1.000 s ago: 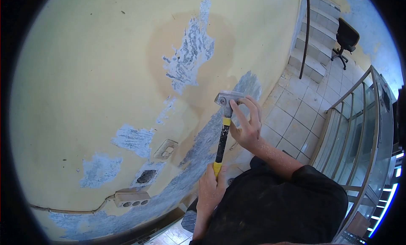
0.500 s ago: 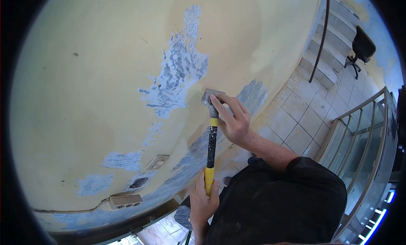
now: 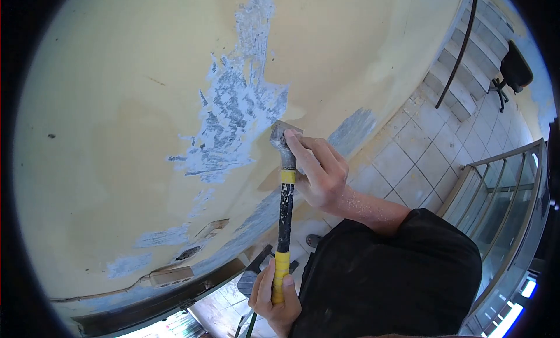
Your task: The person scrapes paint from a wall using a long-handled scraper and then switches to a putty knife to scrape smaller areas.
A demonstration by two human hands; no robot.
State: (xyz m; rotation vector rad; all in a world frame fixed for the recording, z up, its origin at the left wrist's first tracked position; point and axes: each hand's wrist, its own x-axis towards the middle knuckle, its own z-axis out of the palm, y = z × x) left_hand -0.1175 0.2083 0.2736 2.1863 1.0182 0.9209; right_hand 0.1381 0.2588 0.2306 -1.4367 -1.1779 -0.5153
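A long-handled scraper [image 3: 285,209] with a black and yellow handle stands upright in the view, its metal head against the yellow wall [image 3: 134,93]. Around the yellow grip at its lower end my left hand [image 3: 275,300] is closed. My right hand [image 3: 324,169] pinches the metal head, thumb on top and fingers bent beside it. The blade's edge lies just right of a large bare grey-white patch [image 3: 224,116], where the paint is gone. Another scraped patch [image 3: 353,128] shows beyond my right hand.
Low on the wall are a socket box [image 3: 171,276] and an open recess [image 3: 213,228]. To the right are a tiled floor [image 3: 415,157], steps [image 3: 458,87] with a dark rail [image 3: 461,58], a black office chair [image 3: 515,67] and a glass display case [image 3: 496,198].
The view has shifted, and the wall patches appear larger. Both hands and the scraper sit slightly lower and further left in the picture, its blade now closer to the large bare patch.
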